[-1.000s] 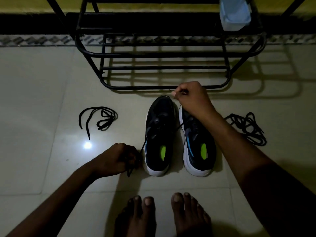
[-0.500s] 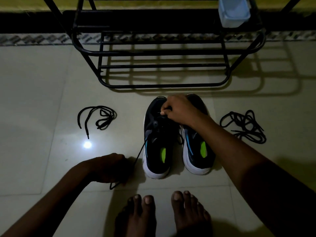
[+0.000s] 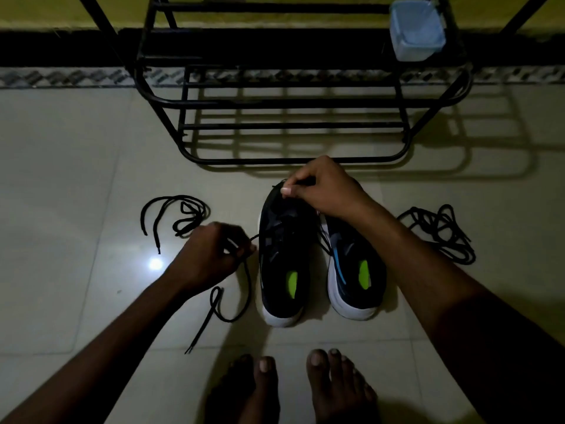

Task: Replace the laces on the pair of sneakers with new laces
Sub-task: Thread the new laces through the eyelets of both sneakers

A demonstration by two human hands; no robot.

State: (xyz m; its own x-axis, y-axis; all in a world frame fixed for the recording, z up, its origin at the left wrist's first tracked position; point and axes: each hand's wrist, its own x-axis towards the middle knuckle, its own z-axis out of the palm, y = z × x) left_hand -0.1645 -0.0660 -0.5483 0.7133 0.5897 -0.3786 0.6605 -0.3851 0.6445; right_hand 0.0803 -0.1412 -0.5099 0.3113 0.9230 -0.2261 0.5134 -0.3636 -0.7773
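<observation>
Two dark sneakers with white soles stand side by side on the tiled floor, the left sneaker point(image 3: 282, 264) and the right sneaker point(image 3: 351, 270), toes away from me. My left hand point(image 3: 211, 255) grips a black lace point(image 3: 235, 301) that runs from the left sneaker's side and trails in a loop toward my feet. My right hand point(image 3: 321, 191) pinches the lace's other end over the left sneaker's toe end. A loose black lace point(image 3: 174, 215) lies to the left, and a tangled bundle of black laces point(image 3: 440, 234) lies to the right.
A black metal shoe rack point(image 3: 290, 127) stands just beyond the sneakers, with a pale blue plastic container point(image 3: 415, 32) on its upper shelf. My bare feet point(image 3: 293, 390) are at the bottom. A bright light reflection point(image 3: 155, 264) shows on the floor.
My left hand has moved up and toward the left sneaker, leaving slack lace looped on the floor. My right hand dropped to the eyelets, then rose again to the toe end.
</observation>
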